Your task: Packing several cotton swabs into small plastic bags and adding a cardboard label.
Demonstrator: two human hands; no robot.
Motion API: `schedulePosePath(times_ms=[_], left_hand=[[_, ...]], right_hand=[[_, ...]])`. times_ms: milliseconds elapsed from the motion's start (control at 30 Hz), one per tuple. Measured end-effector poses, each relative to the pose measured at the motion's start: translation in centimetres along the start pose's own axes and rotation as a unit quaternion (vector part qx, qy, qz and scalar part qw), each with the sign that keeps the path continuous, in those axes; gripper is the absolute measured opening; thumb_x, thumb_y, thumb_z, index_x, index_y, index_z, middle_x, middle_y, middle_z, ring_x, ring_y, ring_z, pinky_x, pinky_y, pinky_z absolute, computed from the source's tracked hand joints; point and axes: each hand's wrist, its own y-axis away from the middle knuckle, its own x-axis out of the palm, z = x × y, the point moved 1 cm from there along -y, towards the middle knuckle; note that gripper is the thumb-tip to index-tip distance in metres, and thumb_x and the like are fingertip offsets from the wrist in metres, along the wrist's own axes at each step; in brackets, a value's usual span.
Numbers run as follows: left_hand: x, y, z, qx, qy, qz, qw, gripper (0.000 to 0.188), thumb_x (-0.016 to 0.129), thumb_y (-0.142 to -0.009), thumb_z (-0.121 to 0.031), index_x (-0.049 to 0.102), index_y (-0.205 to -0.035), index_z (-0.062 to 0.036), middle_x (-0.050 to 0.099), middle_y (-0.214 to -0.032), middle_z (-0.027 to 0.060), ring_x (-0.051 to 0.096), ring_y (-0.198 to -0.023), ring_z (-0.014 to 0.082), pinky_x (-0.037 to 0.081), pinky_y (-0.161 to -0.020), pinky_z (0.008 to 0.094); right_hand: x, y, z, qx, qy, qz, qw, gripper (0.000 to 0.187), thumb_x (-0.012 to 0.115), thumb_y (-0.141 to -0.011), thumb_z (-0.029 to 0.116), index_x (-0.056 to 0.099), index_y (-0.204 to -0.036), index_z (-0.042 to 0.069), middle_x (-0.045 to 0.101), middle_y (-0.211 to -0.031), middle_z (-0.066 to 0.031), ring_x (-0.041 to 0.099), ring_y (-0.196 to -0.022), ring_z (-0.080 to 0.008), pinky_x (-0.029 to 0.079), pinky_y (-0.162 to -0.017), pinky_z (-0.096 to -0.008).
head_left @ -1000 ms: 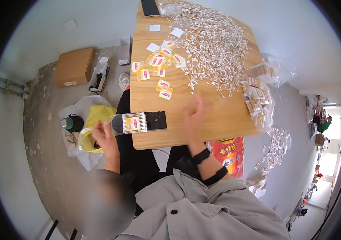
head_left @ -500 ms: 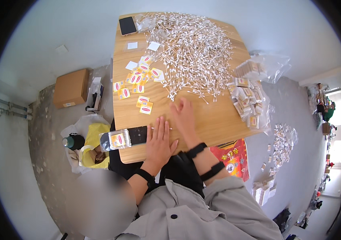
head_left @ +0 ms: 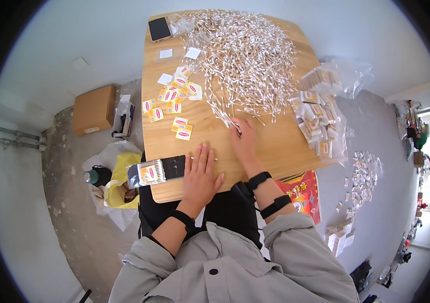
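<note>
My left hand [head_left: 201, 174] lies flat on the wooden table near its front edge, fingers stretched out. It covers the right end of a black strip [head_left: 175, 167], and the white tip of a cotton swab [head_left: 215, 159] shows beside its fingers. On the strip's left part rests a clear bag of cotton swabs [head_left: 148, 172] with a yellow and white card. My right hand [head_left: 246, 144] is at the near edge of a large loose heap of cotton swabs [head_left: 248, 60]. Its fingers are curled together in a pinch on swabs there; how many is hidden.
Yellow and white cards [head_left: 173, 95] lie scattered left of the heap, with a black-screened phone [head_left: 159, 29] behind. Filled swab packs [head_left: 316, 118] sit in clear plastic at the table's right edge. More packs [head_left: 365, 174] cover floor at right. A cardboard box [head_left: 94, 109] stands at left.
My right hand has moved forward and right to the heap's near edge and closed its fingers on swabs there. My left hand stays flat in place. The view has shifted slightly.
</note>
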Motion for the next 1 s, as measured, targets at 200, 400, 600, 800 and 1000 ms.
schedulePosePath(times_ms=[200, 400, 600, 800, 1000], left_hand=[[0.0, 0.0, 0.1, 0.004, -0.005, -0.013, 1.0, 0.076, 0.06, -0.088, -0.039, 0.034, -0.145, 0.0016, 0.027, -0.155, 0.0189, 0.023, -0.146, 0.0308, 0.017, -0.117, 0.0513], [-0.2, -0.1, -0.4, 0.011, 0.007, -0.02, 1.0, 0.074, 0.059, -0.089, -0.039, 0.033, -0.146, 0.0013, 0.027, -0.155, 0.0189, 0.023, -0.146, 0.0313, 0.018, -0.117, 0.0514], [-0.2, 0.4, 0.1, 0.004, 0.002, -0.022, 1.0, 0.074, 0.059, -0.089, -0.039, 0.033, -0.146, 0.0009, 0.027, -0.155, 0.0185, 0.023, -0.146, 0.031, 0.018, -0.117, 0.0514], [0.1, 0.1, -0.1, 0.013, 0.001, -0.027, 1.0, 0.075, 0.059, -0.088, -0.039, 0.033, -0.146, 0.0008, 0.027, -0.155, 0.018, 0.022, -0.146, 0.0305, 0.017, -0.117, 0.0512], [0.3, 0.2, 0.0, 0.006, -0.007, -0.015, 1.0, 0.077, 0.059, -0.088, -0.04, 0.03, -0.147, 0.0006, 0.024, -0.156, 0.0186, 0.02, -0.147, 0.0306, 0.015, -0.118, 0.0505]], right_hand=[[-1.5, 1.9, -1.1, 0.071, -0.087, 0.001, 0.994, 0.022, 0.062, -0.088, 0.005, 0.064, -0.11, 0.003, 0.059, -0.086, -0.0105, 0.058, -0.073, -0.0227, 0.047, -0.065, -0.032], [-2.2, -1.4, -4.6, 0.089, -0.035, -0.17, 0.981, 0.03, 0.065, -0.089, 0.013, 0.06, -0.116, 0.003, 0.056, -0.099, -0.0105, 0.055, -0.09, -0.0241, 0.046, -0.078, -0.0346], [-1.8, 0.5, 1.1, -0.026, 0.159, -0.112, 0.981, 0.034, 0.073, -0.079, 0.02, 0.063, -0.11, 0.009, 0.052, -0.106, -0.0096, 0.051, -0.097, -0.0309, 0.043, -0.086, -0.0428], [-0.3, 1.2, 0.8, -0.059, 0.168, -0.06, 0.982, 0.028, 0.074, -0.075, 0.015, 0.068, -0.102, 0.015, 0.057, -0.094, -0.0089, 0.053, -0.091, -0.0302, 0.043, -0.081, -0.0421], [-0.7, 2.9, 0.8, -0.139, 0.132, -0.026, 0.981, 0.021, 0.072, -0.075, 0.012, 0.071, -0.095, 0.018, 0.061, -0.088, -0.0006, 0.055, -0.087, -0.0253, 0.042, -0.079, -0.0399]])
